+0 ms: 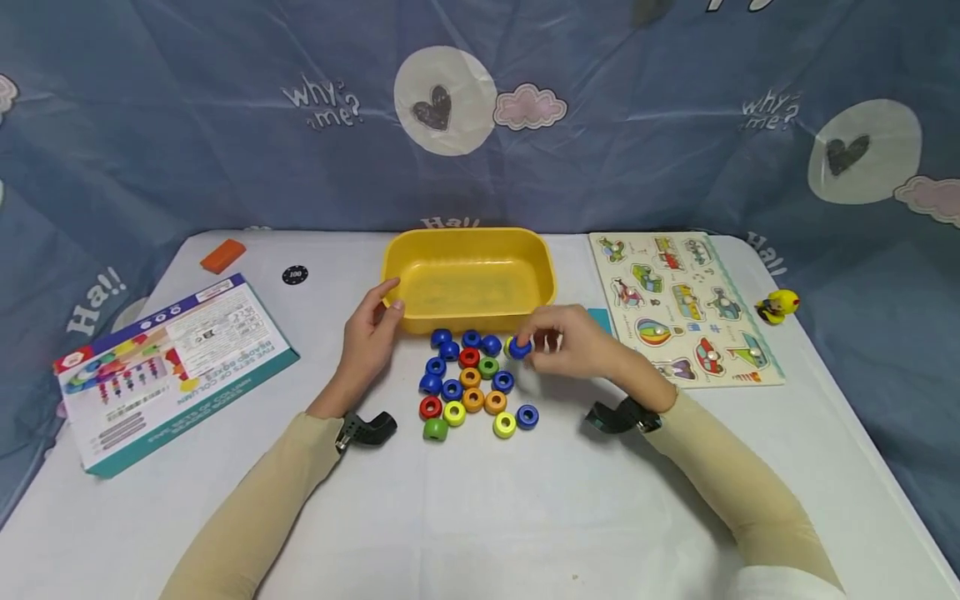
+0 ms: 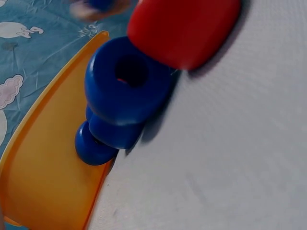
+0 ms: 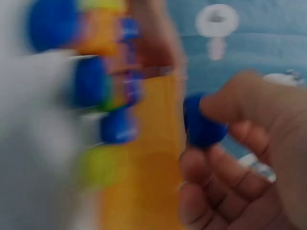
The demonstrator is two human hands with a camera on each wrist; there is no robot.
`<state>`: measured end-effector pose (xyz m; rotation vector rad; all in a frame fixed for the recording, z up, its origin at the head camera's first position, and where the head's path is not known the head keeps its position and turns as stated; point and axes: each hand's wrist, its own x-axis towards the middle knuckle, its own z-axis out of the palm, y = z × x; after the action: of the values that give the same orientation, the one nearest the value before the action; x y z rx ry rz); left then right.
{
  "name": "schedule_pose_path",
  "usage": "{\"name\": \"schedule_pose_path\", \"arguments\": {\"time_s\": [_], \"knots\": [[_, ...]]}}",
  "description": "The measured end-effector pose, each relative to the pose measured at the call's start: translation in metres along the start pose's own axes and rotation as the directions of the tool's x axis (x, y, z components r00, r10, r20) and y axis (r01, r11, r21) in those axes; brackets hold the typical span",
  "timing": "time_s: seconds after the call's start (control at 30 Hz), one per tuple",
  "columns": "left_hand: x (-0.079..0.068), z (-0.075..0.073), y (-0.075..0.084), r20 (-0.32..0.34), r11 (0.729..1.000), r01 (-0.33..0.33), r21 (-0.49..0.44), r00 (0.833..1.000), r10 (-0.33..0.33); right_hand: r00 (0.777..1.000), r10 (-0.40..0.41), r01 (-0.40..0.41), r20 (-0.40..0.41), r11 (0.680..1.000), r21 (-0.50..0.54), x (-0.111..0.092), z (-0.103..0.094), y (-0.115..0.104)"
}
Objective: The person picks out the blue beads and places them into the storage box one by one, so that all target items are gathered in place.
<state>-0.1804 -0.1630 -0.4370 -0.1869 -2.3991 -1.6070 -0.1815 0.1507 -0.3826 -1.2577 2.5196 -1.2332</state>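
A blue bead (image 3: 204, 120) is pinched between the thumb and fingers of my right hand (image 1: 573, 340), just past the tray's front right corner. Beyond it in the head view, part of a yellow bead shows. My left hand (image 1: 371, 329) rests at the front left corner of the yellow tray (image 1: 468, 322), thumb and forefinger apart at its rim. Between the hands lie several loose beads, among them a red bead (image 1: 430, 407), a green bead (image 1: 435, 429), a yellow bead (image 1: 505, 425) and an orange bead (image 1: 495, 402). Blue beads (image 2: 127, 81) loom close in the left wrist view.
A printed box (image 1: 176, 375) lies at left, with an orange block (image 1: 222, 256) and a black chip (image 1: 295, 275) behind it. At right are a picture puzzle board (image 1: 686, 308) and a small yellow duck figure (image 1: 778, 307). Patterned blue cloth (image 1: 480, 183) hangs behind the table.
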Motion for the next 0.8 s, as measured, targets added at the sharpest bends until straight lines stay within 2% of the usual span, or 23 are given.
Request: {"name": "schedule_pose_path", "arguments": {"time_s": [0.07, 0.13, 0.2, 0.3, 0.4, 0.47, 0.57, 0.7, 0.8], "knots": [[0.001, 0.0, 0.0, 0.0, 1.0, 0.007, 0.005, 1.0, -0.007, 0.999, 0.0, -0.002, -0.047, 1.0, -0.027, 0.025, -0.004, -0.007], [0.001, 0.0, 0.002, -0.004, 1.0, 0.021, 0.012, 1.0, -0.021, 0.997, 0.064, -0.067, -0.05, 0.996, -0.052, 0.055, -0.003, -0.012], [0.0, 0.0, 0.005, -0.002, 0.999, 0.035, 0.015, 0.999, -0.035, 0.987, 0.156, -0.158, -0.024, 0.984, -0.077, 0.087, 0.005, -0.011], [-0.004, -0.001, 0.023, 0.014, 0.999, 0.043, 0.005, 0.999, -0.043, 0.959, 0.279, -0.271, 0.046, 0.953, -0.132, 0.127, 0.021, -0.003], [-0.007, 0.0, 0.038, 0.034, 0.999, 0.044, 0.0, 0.998, -0.044, 0.938, 0.32, -0.297, 0.134, 0.941, -0.165, 0.153, 0.038, 0.005], [-0.008, 0.001, 0.043, 0.039, 0.999, 0.04, -0.002, 0.998, -0.04, 0.927, 0.324, -0.294, 0.191, 0.941, -0.17, 0.162, 0.048, 0.008], [-0.008, 0.001, 0.046, 0.041, 0.999, 0.033, -0.005, 0.999, -0.032, 0.921, 0.311, -0.282, 0.235, 0.948, -0.149, 0.168, 0.056, 0.008], [-0.009, -0.002, 0.044, 0.028, 0.999, 0.035, -0.001, 0.999, -0.035, 0.92, 0.307, -0.286, 0.244, 0.951, -0.118, 0.169, 0.06, 0.007], [-0.009, -0.004, 0.042, 0.023, 0.999, 0.044, 0.004, 0.999, -0.044, 0.93, 0.298, -0.281, 0.215, 0.954, -0.106, 0.165, 0.056, 0.005]]}}
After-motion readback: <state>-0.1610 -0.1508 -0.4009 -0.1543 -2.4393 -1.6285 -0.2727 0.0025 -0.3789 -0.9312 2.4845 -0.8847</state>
